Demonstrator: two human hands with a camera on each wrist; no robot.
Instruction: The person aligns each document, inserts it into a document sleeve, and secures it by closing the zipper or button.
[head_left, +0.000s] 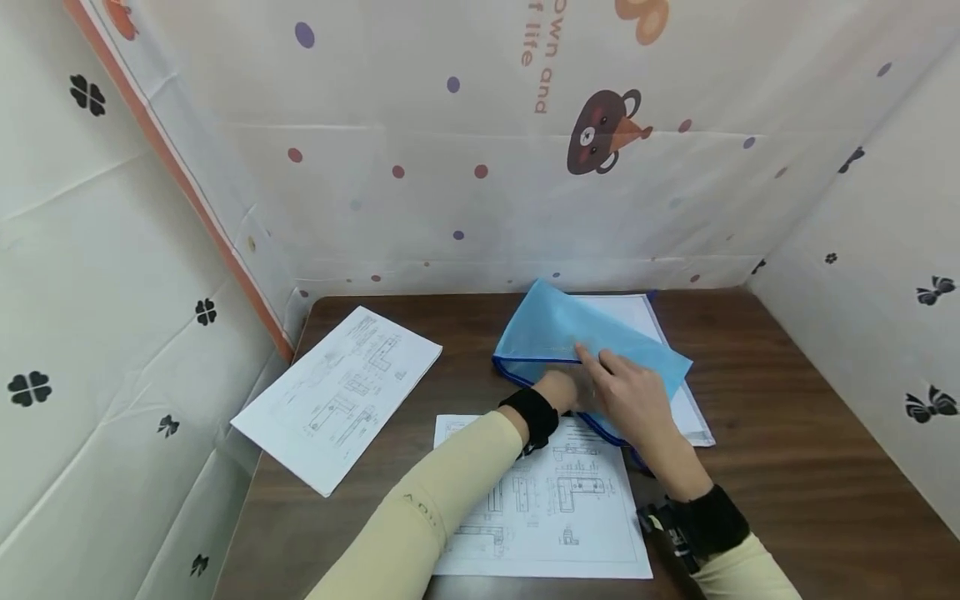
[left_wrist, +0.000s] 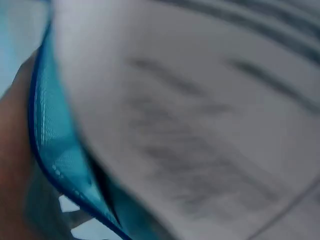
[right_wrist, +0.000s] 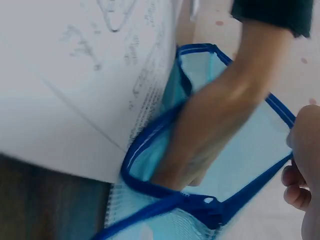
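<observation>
A light-blue mesh zipper pouch (head_left: 551, 321) with dark-blue edging is spread open at the back of the table. My left hand (head_left: 564, 388) reaches into its mouth, blurred, with its fingers mostly hidden; I cannot tell whether they hold anything. At the opposite rim, my right hand (right_wrist: 306, 155) pinches the blue edging (right_wrist: 280, 167) between thumb and curled fingers. Its index finger points across the blue fabric in the head view. Directly below both hands lies a printed sheet of technical drawings (head_left: 570, 508), partly covered by my left forearm.
To the left, a second white stack of drawing sheets (head_left: 337, 396) lies at a slant. A flat white panel (head_left: 693, 417) with a blue corner sits beneath the pouch's right side. Patterned white cloth walls (head_left: 420, 208) border the brown wooden table (head_left: 787, 433) behind and on both sides.
</observation>
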